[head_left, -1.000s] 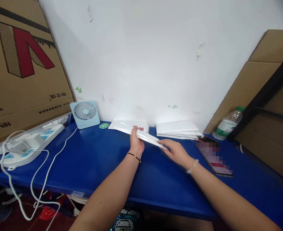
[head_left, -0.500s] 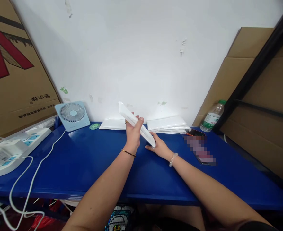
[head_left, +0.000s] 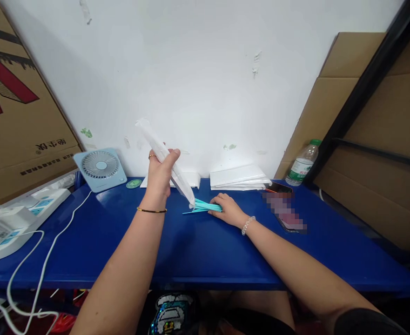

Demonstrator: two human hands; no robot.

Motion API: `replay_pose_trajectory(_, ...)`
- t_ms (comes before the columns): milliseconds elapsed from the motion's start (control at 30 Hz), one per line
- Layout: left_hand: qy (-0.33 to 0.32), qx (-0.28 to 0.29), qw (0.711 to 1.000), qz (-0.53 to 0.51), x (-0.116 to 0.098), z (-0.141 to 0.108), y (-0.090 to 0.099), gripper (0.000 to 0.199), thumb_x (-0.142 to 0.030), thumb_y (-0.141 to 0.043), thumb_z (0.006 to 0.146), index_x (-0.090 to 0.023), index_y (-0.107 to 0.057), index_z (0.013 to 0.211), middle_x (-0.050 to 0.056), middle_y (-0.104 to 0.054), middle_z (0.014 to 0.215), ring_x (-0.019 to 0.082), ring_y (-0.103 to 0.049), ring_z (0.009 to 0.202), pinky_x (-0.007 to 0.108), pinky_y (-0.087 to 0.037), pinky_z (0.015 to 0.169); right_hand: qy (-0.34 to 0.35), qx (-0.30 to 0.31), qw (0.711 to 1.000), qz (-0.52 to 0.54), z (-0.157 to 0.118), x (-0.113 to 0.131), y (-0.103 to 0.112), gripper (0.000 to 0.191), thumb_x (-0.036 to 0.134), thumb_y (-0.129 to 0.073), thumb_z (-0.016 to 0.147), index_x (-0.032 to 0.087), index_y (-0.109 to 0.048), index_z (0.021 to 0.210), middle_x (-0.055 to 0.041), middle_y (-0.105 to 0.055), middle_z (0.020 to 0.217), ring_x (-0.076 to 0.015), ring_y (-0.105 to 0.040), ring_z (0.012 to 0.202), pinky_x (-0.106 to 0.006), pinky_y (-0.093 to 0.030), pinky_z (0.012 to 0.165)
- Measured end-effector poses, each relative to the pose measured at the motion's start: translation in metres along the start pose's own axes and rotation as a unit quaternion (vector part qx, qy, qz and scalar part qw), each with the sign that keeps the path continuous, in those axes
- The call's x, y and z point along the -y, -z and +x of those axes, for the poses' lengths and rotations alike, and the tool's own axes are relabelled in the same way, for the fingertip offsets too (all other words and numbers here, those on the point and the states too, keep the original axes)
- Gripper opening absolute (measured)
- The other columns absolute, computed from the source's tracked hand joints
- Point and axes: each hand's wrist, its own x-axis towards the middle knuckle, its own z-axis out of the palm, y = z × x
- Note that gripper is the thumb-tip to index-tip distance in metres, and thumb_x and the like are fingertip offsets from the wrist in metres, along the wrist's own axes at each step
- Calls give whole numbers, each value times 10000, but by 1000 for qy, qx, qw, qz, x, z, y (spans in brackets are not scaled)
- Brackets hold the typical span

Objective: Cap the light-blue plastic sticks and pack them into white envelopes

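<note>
My left hand [head_left: 161, 174] is closed round a long white paper sleeve [head_left: 182, 181], which slants from upper left down to the right. At the sleeve's lower end, a bundle of thin turquoise sticks [head_left: 205, 206] sticks out over the blue table [head_left: 121, 242]. The fingers of my right hand [head_left: 227, 209] are wrapped round the right end of this bundle. Behind my hands, a flat white packet [head_left: 192, 180] lies by the wall, partly hidden by my left hand and the sleeve. Further right sits a stack of white packets [head_left: 238, 177].
A light blue fan [head_left: 102, 170] and a round green disc [head_left: 134, 184] are at the left, beside a white power strip [head_left: 47, 204] with cables. A phone [head_left: 288, 216] and a bottle [head_left: 302, 165] are at the right, near cardboard [head_left: 340, 88].
My left hand has moved left and up with the sleeve. The turquoise sticks now show between the sleeve and my right hand, which has stayed near the same place.
</note>
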Motion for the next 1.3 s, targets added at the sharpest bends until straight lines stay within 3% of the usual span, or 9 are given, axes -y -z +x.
replay_pose_trajectory(200, -114, 66, 959, 251, -4, 5, 0, 666, -420, -688, 656, -192, -425, 1224, 77, -561, 1094, 231, -556, 1007, 373, -432, 882, 64, 42, 997, 3, -12, 7, 10, 315, 475, -583, 817, 235, -599, 1020, -59, -542, 982, -204, -475, 872, -329, -401, 756)
replay_pose_trajectory(367, -115, 288, 819, 482, 52, -14, -20, 715, -454, -693, 621, -177, -450, 1233, 121, -554, 1146, 291, -521, 1083, 382, -413, 911, 89, 62, 994, -10, -37, 20, 19, 433, 554, -585, 782, 220, -583, 1059, -64, -547, 981, -213, -477, 877, -342, -406, 784)
replay_pose_trajectory(500, -75, 400, 715, 568, 102, -29, -27, 915, -507, -734, 525, -174, -397, 1308, 156, -533, 1204, 343, -493, 1122, 440, -383, 931, 61, 57, 996, -18, -48, 24, 19, 552, 628, -591, 729, 225, -570, 1105, -74, -545, 1023, -232, -488, 922, -365, -410, 815)
replay_pose_trajectory(600, -88, 413, 726, 542, 111, -31, -25, 1030, -619, -705, 510, -138, -351, 1349, 185, -448, 1324, 356, -382, 1241, 439, -318, 1002, 52, 59, 997, -6, -48, 22, 19, 668, 669, -627, 658, 225, -556, 1152, -85, -540, 1078, -252, -493, 983, -384, -411, 850)
replay_pose_trajectory(733, -33, 447, 772, 451, 92, -35, -12, 571, -590, -506, 748, -154, -571, 1111, 108, -624, 1052, 243, -575, 972, 319, -436, 816, 55, 23, 997, 39, -43, 12, 32, 627, 607, -655, 681, 227, -553, 1168, -86, -564, 1113, -253, -493, 1037, -382, -401, 892)
replay_pose_trajectory(867, 44, 545, 713, 439, 76, -49, 0, 337, -485, -554, 726, -187, -646, 855, 20, -649, 733, 160, -575, 642, 245, -393, 560, -14, -19, 995, 93, -30, -9, 56, 273, 385, -525, 862, 188, -619, 1026, -78, -622, 982, -190, -562, 871, -310, -443, 768)
replay_pose_trajectory(1000, 62, 545, 691, 472, 76, -58, 1, 236, -386, -602, 667, -186, -665, 777, 16, -663, 725, 147, -563, 630, 229, -354, 528, -32, 117, 987, 105, -13, -22, 71, 162, 271, -578, 793, 171, -672, 879, -40, -655, 830, -153, -568, 708, -259, -433, 651)
replay_pose_trajectory(1167, 90, 548, 693, 459, 83, -62, 1, 189, -320, -585, 664, -183, -676, 757, 20, -677, 723, 155, -572, 647, 232, -366, 544, -14, 152, 981, 118, -6, -10, 57, 177, 317, -635, 750, 168, -686, 831, -25, -639, 764, -133, -543, 662, -225, -403, 588)
replay_pose_trajectory(1300, 85, 526, 728, 433, 88, -64, 3, 225, -365, -534, 728, -186, -660, 779, 18, -664, 726, 159, -569, 650, 239, -375, 552, 4, 141, 978, 155, -10, -1, 37, 208, 368, -635, 761, 174, -683, 822, -23, -616, 782, -120, -519, 654, -220, -394, 578)
